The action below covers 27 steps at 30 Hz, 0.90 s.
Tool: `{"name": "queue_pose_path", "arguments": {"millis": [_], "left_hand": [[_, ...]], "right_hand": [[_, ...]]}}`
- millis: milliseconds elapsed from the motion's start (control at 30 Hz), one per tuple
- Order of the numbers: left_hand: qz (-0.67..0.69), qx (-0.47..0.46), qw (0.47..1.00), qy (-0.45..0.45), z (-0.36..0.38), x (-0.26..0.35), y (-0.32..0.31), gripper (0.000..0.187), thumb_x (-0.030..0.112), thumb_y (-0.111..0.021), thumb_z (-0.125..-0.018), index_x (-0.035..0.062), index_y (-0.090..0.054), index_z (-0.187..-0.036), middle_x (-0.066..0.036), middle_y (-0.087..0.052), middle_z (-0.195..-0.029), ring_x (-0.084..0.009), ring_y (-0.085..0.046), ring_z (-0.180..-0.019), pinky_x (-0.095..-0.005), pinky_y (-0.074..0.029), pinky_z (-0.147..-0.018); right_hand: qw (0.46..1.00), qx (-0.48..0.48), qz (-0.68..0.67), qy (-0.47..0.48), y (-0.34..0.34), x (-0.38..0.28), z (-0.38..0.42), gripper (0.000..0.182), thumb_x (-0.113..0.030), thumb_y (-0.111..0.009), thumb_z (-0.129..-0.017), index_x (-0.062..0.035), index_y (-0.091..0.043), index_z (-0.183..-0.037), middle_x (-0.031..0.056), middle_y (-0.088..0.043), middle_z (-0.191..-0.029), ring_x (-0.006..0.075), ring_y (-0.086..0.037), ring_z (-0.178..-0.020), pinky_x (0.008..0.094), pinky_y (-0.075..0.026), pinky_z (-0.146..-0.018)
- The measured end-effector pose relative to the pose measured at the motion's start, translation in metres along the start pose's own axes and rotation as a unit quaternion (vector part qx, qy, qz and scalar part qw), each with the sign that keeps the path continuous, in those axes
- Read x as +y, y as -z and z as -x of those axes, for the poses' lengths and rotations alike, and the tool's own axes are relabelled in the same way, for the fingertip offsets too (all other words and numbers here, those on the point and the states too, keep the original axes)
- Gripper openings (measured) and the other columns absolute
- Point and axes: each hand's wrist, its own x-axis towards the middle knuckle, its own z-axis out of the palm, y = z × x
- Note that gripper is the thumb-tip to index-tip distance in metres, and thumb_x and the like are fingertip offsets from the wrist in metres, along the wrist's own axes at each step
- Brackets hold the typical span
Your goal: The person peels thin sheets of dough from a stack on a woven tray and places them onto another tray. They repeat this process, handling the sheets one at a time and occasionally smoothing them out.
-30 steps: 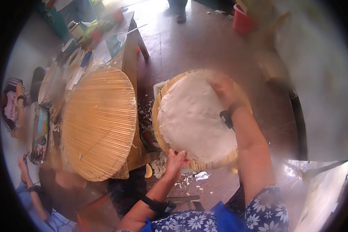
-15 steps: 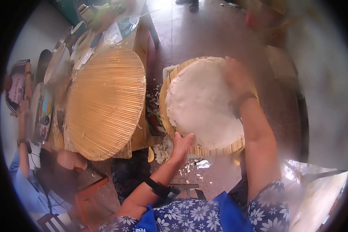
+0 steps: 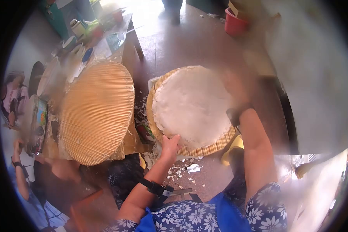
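A broad white slab of dough-like paste (image 3: 191, 104) covers most of a round stalk tray (image 3: 205, 150), whose straw-coloured rim shows around it. My left hand (image 3: 170, 147) grips that tray at its near left edge, thumb over the rim. At the far right edge of the slab is my right hand (image 3: 236, 87), smeared by a blurred patch of the view, so its fingers cannot be made out. Under the tray, the corner of a pale container (image 3: 152, 82) peeks out at the left. White scraps (image 3: 174, 172) litter the floor below.
Another round stalk tray (image 3: 98, 112) lies on the wooden table (image 3: 128, 145) at my left, near pans and a flask (image 3: 78, 28). A co-worker's arm (image 3: 21, 178) is at far left. A red bucket (image 3: 236, 22) stands behind, and a person's legs (image 3: 172, 9) show at the back.
The view has tilted and shifted, bringing the red bucket and more of the standing person's legs into sight. My left hand keeps its place at the tray's near left rim.
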Motion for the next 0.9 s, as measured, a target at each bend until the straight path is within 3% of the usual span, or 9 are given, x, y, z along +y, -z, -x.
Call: {"name": "queue_pose_path", "arguments": {"millis": [67, 133, 167, 233, 300, 400, 567, 667, 900], "left_hand": [[-0.002, -0.012, 1.0, -0.003, 0.0, 0.001, 0.0, 0.041, 0.013, -0.063, -0.082, 0.0047, -0.038, -0.114, -0.014, -0.051, -0.112, -0.0253, -0.055, -0.093, -0.0369, -0.05, -0.067], [-0.055, 0.023, 0.998, -0.016, -0.016, -0.016, 0.002, 0.042, 0.014, -0.063, -0.082, 0.0044, -0.038, -0.114, -0.014, -0.052, -0.111, -0.025, -0.056, -0.091, -0.0351, -0.05, -0.061], [-0.066, 0.016, 0.997, -0.029, -0.015, -0.016, 0.002, 0.042, 0.015, -0.063, -0.082, 0.0033, -0.037, -0.113, -0.014, -0.052, -0.111, -0.0242, -0.055, -0.092, -0.0339, -0.051, -0.059], [-0.095, 0.016, 0.994, -0.055, -0.025, -0.028, 0.004, 0.043, 0.017, -0.064, -0.082, 0.0019, -0.037, -0.113, -0.014, -0.052, -0.112, -0.0234, -0.055, -0.093, -0.0345, -0.052, -0.063], [-0.091, 0.015, 0.995, -0.04, -0.027, -0.019, 0.006, 0.044, 0.018, -0.065, -0.082, 0.0021, -0.038, -0.113, -0.014, -0.052, -0.112, -0.0229, -0.055, -0.094, -0.0346, -0.052, -0.065], [-0.045, -0.011, 0.999, -0.011, -0.004, -0.003, 0.002, 0.046, 0.018, -0.066, -0.082, 0.0027, -0.038, -0.114, -0.013, -0.052, -0.112, -0.0224, -0.055, -0.093, -0.0345, -0.052, -0.066], [0.025, -0.073, 0.997, 0.02, 0.013, 0.006, 0.015, 0.049, 0.018, -0.067, -0.081, 0.0026, -0.039, -0.117, -0.013, -0.051, -0.112, -0.0216, -0.055, -0.09, -0.0336, -0.052, -0.069], [-0.023, -0.015, 0.999, 0.047, 0.024, 0.016, 0.024, 0.048, 0.018, -0.067, -0.081, 0.0029, -0.041, -0.118, -0.012, -0.052, -0.11, -0.0201, -0.055, -0.088, -0.0321, -0.051, -0.069], [0.028, -0.207, 0.975, -0.08, 0.079, 0.057, 0.066, 0.036, 0.011, -0.058, -0.085, 0.0048, -0.049, -0.119, -0.009, -0.059, -0.097, -0.0181, -0.06, -0.076, -0.03, -0.051, -0.067]], "right_hand": [[1.0, -0.015, 0.003, -0.013, -0.021, -0.003, 0.003, 0.052, -0.043, -0.051, -0.086, -0.0015, -0.054, -0.117, 0.0246, -0.058, -0.112, 0.0395, -0.053, -0.106, 0.045, -0.043, -0.088], [0.998, 0.001, 0.03, 0.051, -0.033, -0.002, 0.012, 0.048, -0.035, -0.051, -0.084, -0.0035, -0.052, -0.12, 0.02, -0.058, -0.114, 0.0371, -0.053, -0.107, 0.0441, -0.044, -0.089], [0.996, 0.035, -0.001, 0.079, -0.031, -0.013, 0.021, 0.049, -0.033, -0.051, -0.083, -0.0037, -0.05, -0.122, 0.0216, -0.057, -0.116, 0.0375, -0.052, -0.108, 0.0432, -0.043, -0.092], [0.999, 0.027, -0.016, 0.036, -0.034, -0.013, 0.019, 0.051, -0.031, -0.055, -0.082, -0.0053, -0.048, -0.125, 0.0236, -0.055, -0.116, 0.0386, -0.052, -0.109, 0.0434, -0.043, -0.092], [0.998, -0.003, 0.027, -0.049, -0.016, -0.035, 0.026, 0.05, -0.031, -0.059, -0.082, -0.0053, -0.048, -0.124, 0.0238, -0.057, -0.112, 0.0393, -0.053, -0.107, 0.0442, -0.044, -0.09], [0.995, 0.032, 0.061, -0.07, 0.006, -0.057, 0.029, 0.047, -0.028, -0.062, -0.081, -0.0045, -0.05, -0.12, 0.0237, -0.057, -0.109, 0.0388, -0.054, -0.105, 0.0441, -0.045, -0.088], [0.996, 0.072, 0.056, 0.0, 0.068, -0.101, 0.04, 0.037, -0.023, -0.064, -0.08, -0.003, -0.057, -0.11, 0.0215, -0.058, -0.105, 0.0376, -0.056, -0.101, 0.0429, -0.045, -0.086], [0.994, 0.092, 0.035, 0.042, 0.11, -0.129, 0.07, 0.033, -0.02, -0.065, -0.079, -0.0019, -0.059, -0.106, 0.021, -0.059, -0.103, 0.0371, -0.057, -0.098, 0.0425, -0.046, -0.083], [0.99, 0.056, -0.094, 0.093, 0.117, -0.183, 0.186, 0.033, -0.015, -0.067, -0.075, -0.0004, -0.061, -0.105, 0.0208, -0.061, -0.099, 0.0359, -0.058, -0.091, 0.0403, -0.046, -0.079]]}}
